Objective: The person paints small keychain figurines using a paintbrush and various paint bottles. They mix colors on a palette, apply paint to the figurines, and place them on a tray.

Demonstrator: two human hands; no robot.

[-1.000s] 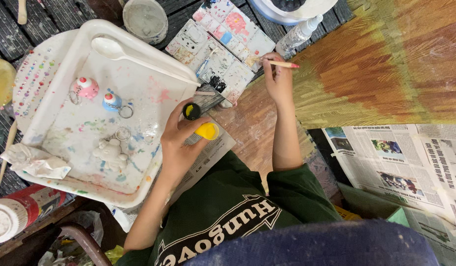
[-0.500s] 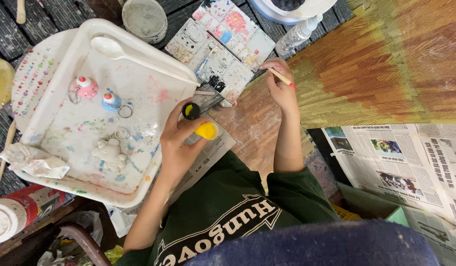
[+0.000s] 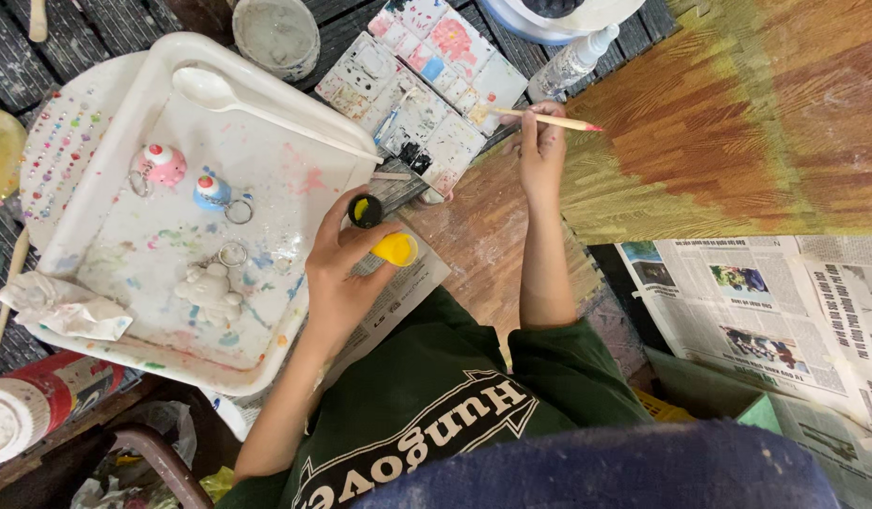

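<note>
My left hand (image 3: 337, 273) is closed around a small yellow paint bottle (image 3: 395, 248) whose black flip cap (image 3: 364, 210) stands open, just right of a white tray (image 3: 97, 160). My right hand (image 3: 541, 155) pinches a thin wooden brush (image 3: 558, 121) held level, its red tip pointing right over the edge of an orange and yellow painted board (image 3: 737, 123). A stained paint palette (image 3: 426, 85) lies between the tray and my right hand. A green shirt fills the bottom middle.
In the tray lie a pink figure (image 3: 161, 163), a blue one (image 3: 211, 189), a white bear keychain (image 3: 208, 286) and a white spoon (image 3: 210, 90). Crumpled tissue (image 3: 59, 306), a red-and-white bottle (image 3: 31, 405), a spray bottle (image 3: 572, 64) and newspaper (image 3: 756, 320) surround the spot.
My right hand swung the brush from pointing up-left at the palette to pointing right over the painted board. My left hand stayed on the yellow bottle.
</note>
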